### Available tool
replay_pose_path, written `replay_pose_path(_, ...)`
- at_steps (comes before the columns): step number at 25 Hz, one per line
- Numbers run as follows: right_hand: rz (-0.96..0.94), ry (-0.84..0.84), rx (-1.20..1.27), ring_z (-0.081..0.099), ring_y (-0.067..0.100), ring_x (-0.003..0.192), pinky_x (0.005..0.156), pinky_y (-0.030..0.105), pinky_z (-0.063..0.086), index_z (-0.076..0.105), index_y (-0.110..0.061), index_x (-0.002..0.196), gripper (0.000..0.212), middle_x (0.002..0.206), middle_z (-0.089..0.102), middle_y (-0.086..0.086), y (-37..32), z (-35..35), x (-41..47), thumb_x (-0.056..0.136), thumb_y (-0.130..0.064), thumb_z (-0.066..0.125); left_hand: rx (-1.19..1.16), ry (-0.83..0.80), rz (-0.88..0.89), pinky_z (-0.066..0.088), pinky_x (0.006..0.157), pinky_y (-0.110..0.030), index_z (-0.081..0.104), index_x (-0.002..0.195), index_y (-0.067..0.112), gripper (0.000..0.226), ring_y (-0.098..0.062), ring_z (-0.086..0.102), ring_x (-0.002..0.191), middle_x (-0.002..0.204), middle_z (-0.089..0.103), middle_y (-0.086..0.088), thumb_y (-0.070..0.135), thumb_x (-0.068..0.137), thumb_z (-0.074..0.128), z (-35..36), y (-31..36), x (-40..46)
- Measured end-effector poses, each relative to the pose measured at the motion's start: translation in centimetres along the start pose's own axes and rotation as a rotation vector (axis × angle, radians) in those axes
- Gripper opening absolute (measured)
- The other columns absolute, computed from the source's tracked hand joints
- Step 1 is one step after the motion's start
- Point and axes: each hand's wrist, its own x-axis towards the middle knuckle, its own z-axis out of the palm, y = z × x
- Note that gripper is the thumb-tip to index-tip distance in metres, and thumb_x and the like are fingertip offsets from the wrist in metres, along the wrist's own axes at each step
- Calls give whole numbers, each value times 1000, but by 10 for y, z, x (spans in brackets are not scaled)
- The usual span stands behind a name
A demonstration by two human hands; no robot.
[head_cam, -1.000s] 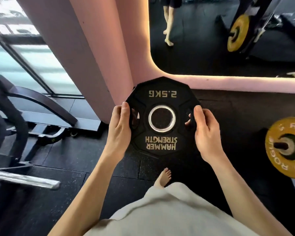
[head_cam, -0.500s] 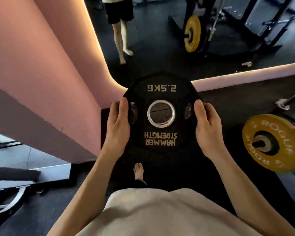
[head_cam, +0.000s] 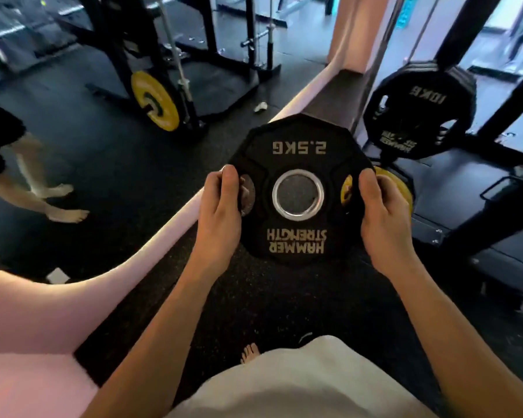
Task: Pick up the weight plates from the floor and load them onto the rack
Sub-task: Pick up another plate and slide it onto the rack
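Observation:
I hold a black 2.5 kg Hammer Strength plate (head_cam: 298, 152) upright in front of me, its lettering upside down. My left hand (head_cam: 219, 212) grips its left edge, thumb on the face beside the left grip hole. My right hand (head_cam: 381, 218) grips the right edge the same way. Beyond the plate to the right, black 10 kg plates (head_cam: 417, 113) hang on the rack (head_cam: 465, 224). A yellow plate (head_cam: 400, 188) shows just behind my right hand.
A floor mirror with a pink frame (head_cam: 163, 242) runs along the left; it reflects a yellow plate (head_cam: 154, 101), a rack and bare legs (head_cam: 46, 194). My bare foot (head_cam: 249, 352) stands on the black rubber floor (head_cam: 254, 297). Black rack beams cross the right side.
My view has swung to the right. The rack with the 10 kg plates has come into sight, and the yellow plate now sits behind my right hand. Both hands keep their grip on the plate.

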Motion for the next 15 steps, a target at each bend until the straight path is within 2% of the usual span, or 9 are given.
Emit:
replay_pose_path(2,-30,119,-35,50,-5,65,65,17,42,56,-24,77,30,65,56,-18,-8,-12,16,102,-36,46,-14,-112,10,48,85,-42,57,82,29,32,-11,55,84,83,56,6,54,97,44,26,11,30)
replay_pose_path(5,-64,249,-22,58,-1,70,68,22,47,60,-29,78,28,71,63,-15,-20,-31,43,99,-45,49,-8,-222,65,44,76,-33,53,83,22,33,-9,52,76,77,54,7,47,101,40,69,26,71)
replay_pose_path(7,-103,331,-6,62,3,70,66,23,48,60,-24,82,29,74,65,-9,-31,-52,70,98,-45,49,-22,-295,115,44,75,-32,52,83,22,34,-9,52,76,77,54,6,47,102,39,107,41,101)
replay_pose_path(12,-234,475,-83,55,-5,57,55,12,42,53,-17,78,32,57,60,-18,-76,-102,152,101,-37,46,-115,-387,253,49,81,-28,55,85,22,32,-1,58,77,82,59,6,46,101,41,205,93,165)
replay_pose_path(15,-325,524,-87,52,-5,54,54,15,42,51,-15,77,35,54,57,-18,-111,-135,210,101,-39,46,-184,-407,355,48,83,-43,58,83,25,41,-14,57,80,83,60,0,64,86,46,264,136,208)
